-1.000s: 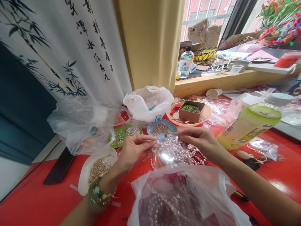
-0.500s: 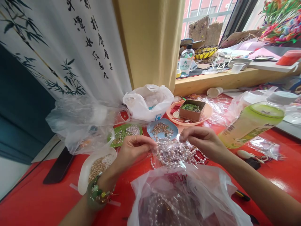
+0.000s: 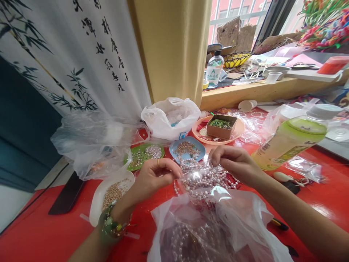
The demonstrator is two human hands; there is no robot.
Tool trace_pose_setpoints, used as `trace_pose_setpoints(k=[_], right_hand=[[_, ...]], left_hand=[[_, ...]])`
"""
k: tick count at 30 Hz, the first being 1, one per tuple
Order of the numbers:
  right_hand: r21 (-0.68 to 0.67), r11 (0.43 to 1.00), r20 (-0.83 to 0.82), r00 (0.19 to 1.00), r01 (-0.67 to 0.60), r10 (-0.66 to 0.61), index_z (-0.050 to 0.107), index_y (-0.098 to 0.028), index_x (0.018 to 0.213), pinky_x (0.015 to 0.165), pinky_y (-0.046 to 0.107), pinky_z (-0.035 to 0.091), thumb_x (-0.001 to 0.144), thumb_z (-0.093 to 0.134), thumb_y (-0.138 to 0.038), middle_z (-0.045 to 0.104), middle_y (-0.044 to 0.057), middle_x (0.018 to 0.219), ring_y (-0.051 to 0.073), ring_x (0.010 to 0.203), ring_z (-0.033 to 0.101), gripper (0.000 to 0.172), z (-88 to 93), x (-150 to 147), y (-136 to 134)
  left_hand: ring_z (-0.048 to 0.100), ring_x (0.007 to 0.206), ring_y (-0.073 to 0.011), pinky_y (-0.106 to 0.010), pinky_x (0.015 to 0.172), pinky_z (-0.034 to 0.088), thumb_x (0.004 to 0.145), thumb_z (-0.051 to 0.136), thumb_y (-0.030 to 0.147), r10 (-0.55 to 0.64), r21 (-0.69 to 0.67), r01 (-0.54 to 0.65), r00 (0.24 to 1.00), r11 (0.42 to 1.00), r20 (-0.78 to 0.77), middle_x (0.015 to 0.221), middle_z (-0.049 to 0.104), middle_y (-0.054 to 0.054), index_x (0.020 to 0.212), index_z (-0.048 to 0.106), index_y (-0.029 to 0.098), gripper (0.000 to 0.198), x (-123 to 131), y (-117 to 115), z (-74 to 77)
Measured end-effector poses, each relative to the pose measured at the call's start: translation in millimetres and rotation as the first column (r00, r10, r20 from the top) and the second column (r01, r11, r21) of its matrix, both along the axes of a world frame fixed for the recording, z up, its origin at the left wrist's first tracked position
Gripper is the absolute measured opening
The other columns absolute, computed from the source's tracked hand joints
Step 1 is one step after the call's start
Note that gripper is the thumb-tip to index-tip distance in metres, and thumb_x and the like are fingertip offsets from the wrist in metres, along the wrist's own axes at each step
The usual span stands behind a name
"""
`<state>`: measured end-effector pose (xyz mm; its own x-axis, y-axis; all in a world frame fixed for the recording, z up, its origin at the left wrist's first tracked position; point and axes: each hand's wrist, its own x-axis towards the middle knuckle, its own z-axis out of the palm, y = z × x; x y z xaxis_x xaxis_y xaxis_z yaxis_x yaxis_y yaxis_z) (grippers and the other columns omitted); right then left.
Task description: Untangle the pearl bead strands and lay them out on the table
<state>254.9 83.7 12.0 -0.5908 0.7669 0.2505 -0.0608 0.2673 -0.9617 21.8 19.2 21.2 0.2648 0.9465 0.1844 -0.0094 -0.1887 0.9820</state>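
Between my two hands stretches a small clear plastic bag (image 3: 196, 175), its film shiny and hard to trace. My left hand (image 3: 158, 176), with a ring and a green bead bracelet (image 3: 110, 223) at the wrist, pinches one side. The fingers of my right hand (image 3: 236, 162) pinch the other side near its top. Behind and below the film lies a heap of pearly bead strands (image 3: 225, 177). Closest to me stands an open white plastic bag (image 3: 245, 214) with more bead strands inside.
Loose beads fill a blue dish (image 3: 200, 155), a green dish (image 3: 133, 166) and a white dish (image 3: 96, 198). A tin box (image 3: 224, 131) sits on a peach plate (image 3: 240, 129). On the right stands a bottle of yellow-green drink (image 3: 289, 142); a dark phone-like slab (image 3: 67, 194) lies left.
The clear bag's film has shifted and catches the light lower down. Both hands keep their pinch in nearly the same place; the view has moved slightly.
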Motion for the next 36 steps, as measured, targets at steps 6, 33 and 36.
trace_pose_setpoints(k=[6, 33, 36], right_hand=[[-0.012, 1.0, 0.001, 1.0, -0.017, 0.017, 0.058, -0.022, 0.067, 0.059, 0.028, 0.039, 0.077, 0.056, -0.04, 0.055, 0.002, 0.068, 0.014, 0.063, 0.049, 0.021, 1.1, 0, 0], [0.059, 0.842, 0.763, 0.568, -0.536, 0.309, 0.064, -0.019, 0.09, 0.058, 0.024, 0.043, 0.085, 0.046, -0.03, 0.065, 0.003, 0.08, 0.014, 0.068, 0.058, 0.022, 51.2, 8, -23], [0.088, 0.836, 0.786, 0.553, -0.542, 0.276, 0.063, -0.022, 0.093, 0.063, 0.026, 0.044, 0.085, 0.047, -0.033, 0.064, 0.002, 0.084, 0.015, 0.073, 0.059, 0.021, 51.1, 5, -26]], left_hand=[[0.057, 0.068, -0.0135, -0.026, 0.066, 0.046, 0.072, 0.052, 0.01, -0.02, 0.034, 0.02, 1.0, 0.999, -0.017, 0.07, 0.063, -0.003, 0.065, 0.062, 0.019, 0.014, 1, -1, -0.7], [0.057, 0.066, -0.0101, -0.021, 0.06, 0.042, 0.081, 0.055, 0.033, -0.433, -0.182, 0.419, 0.649, 0.89, -0.625, 0.076, 0.065, -0.001, 0.087, 0.062, 0.016, 0.02, -16, -2, 25.1], [0.056, 0.076, -0.0118, -0.022, 0.068, 0.042, 0.081, 0.054, 0.033, -0.384, -0.13, 0.42, 0.605, 0.898, -0.697, 0.084, 0.063, -0.001, 0.087, 0.06, 0.016, 0.019, -12, -5, 27.0]])
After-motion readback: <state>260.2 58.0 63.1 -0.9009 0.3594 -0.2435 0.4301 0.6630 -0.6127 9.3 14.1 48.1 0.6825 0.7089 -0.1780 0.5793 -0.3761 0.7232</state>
